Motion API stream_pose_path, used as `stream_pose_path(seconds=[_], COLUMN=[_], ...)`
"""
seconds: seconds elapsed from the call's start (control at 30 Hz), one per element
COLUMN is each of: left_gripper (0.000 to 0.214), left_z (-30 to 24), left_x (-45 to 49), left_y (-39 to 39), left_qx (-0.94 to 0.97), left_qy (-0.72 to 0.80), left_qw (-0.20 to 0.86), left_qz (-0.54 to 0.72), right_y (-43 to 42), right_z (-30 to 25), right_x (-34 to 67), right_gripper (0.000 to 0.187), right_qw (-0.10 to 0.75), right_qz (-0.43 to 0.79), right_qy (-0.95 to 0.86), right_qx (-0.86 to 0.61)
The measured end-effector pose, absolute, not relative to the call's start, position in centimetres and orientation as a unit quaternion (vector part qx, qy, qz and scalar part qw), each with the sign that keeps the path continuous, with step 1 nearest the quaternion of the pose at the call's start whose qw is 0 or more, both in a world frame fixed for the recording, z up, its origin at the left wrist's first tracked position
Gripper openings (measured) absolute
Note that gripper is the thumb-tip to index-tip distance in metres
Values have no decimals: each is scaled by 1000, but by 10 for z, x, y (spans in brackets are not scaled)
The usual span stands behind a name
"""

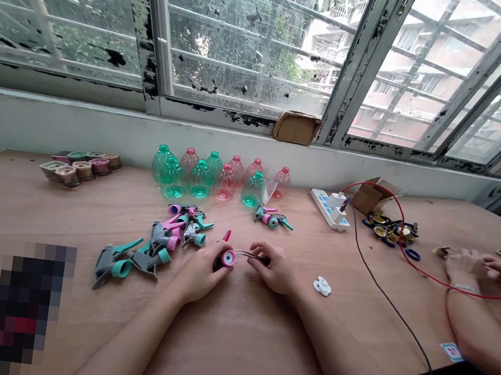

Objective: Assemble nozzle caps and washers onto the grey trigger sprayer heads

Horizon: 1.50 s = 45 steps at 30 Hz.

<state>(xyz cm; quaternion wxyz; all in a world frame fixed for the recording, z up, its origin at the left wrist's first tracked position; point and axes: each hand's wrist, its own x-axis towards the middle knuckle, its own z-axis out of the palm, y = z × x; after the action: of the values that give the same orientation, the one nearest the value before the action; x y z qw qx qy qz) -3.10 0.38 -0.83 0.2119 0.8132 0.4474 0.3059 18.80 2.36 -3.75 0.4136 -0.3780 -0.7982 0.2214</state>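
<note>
My left hand [201, 271] is closed around a spray bottle trigger head [228, 258] with a pink collar, its round opening facing me and its pink lever sticking up. In my right hand [274, 268] I grip a pair of metal tweezers [246, 253], whose tips reach left to the trigger head; whether they touch it I cannot tell. Several grey trigger heads [148, 258] with teal or pink collars lie in a heap left of my hands. Two or so more trigger heads [273, 218] lie beyond them. Small white discs [322, 286] rest right of my right hand.
Green and pink clear bottles [200, 181] stand along the wall. A power strip [329, 209] with cables, a cardboard box [375, 195] and gold-blue parts [391, 230] are at right, near another person's hands [469, 266]. Small filled containers [80, 168] sit far left.
</note>
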Motion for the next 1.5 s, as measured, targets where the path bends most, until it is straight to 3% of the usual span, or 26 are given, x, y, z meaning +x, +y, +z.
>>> stream_pose_path(seconds=[0.13,0.5,0.83,1.17,1.33,1.5], left_gripper=[25,33,27,31,24,25], left_z=[-7,-9,-8,-16,-14,-16], left_x=[-31,-33,-30,-29,-28,-31], left_y=[4,6,3,6,6,9], left_qx=[819,827,821,827,847,852], left_qy=[441,443,435,453,447,431], left_qw=[214,205,211,161,128,142], left_qz=[298,280,303,292,260,263], right_y=[22,20,16,4,4,13], right_z=[-33,-32,-25,-14,-12,-24], right_x=[188,188,188,175,175,178], right_gripper=[7,15,14,26,23,14], right_qw=[421,427,358,262,218,265], right_qz=[200,197,70,-56,-35,37], right_qy=[-798,-805,-837,-843,-851,-857], right_qx=[-381,-362,-408,-467,-476,-441])
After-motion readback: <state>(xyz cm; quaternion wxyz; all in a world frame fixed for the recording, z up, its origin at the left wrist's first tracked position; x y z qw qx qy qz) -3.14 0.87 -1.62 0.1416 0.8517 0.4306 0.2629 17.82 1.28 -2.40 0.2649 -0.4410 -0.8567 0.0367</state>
